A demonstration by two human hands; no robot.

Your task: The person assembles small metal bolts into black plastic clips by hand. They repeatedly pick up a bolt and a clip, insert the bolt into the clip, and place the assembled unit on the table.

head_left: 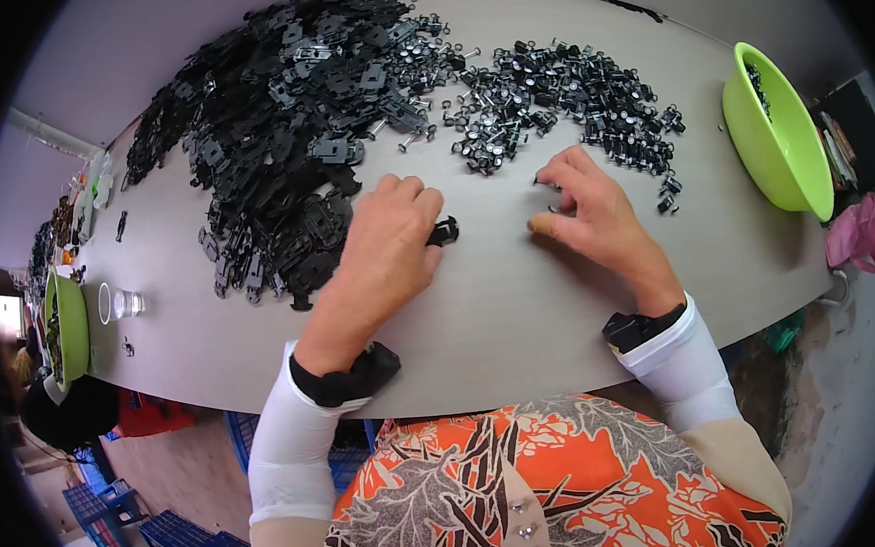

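My left hand [392, 234] is closed around a small black plastic part [443, 232], whose end sticks out past the fingertips above the table. Across a gap, my right hand [599, 213] has its fingers bent, with thumb and forefinger apart. Tiny dark bits show by its fingertips, too small to make out, and a tan covering wraps the thumb tip. A big heap of flat black plastic parts [259, 134] lies beside and beyond my left hand. Beyond my right hand spreads a pile of small black pieces with shiny round metal heads [587, 89].
Loose metal pins [416, 137] lie between the piles. A lime-green basin [801, 151] stands at the right edge and another green basin [75, 326] at the left. Near the left one, a clear plastic cup [124, 303] lies on the grey table [502, 340]. Blue crates [179, 545] stand below.
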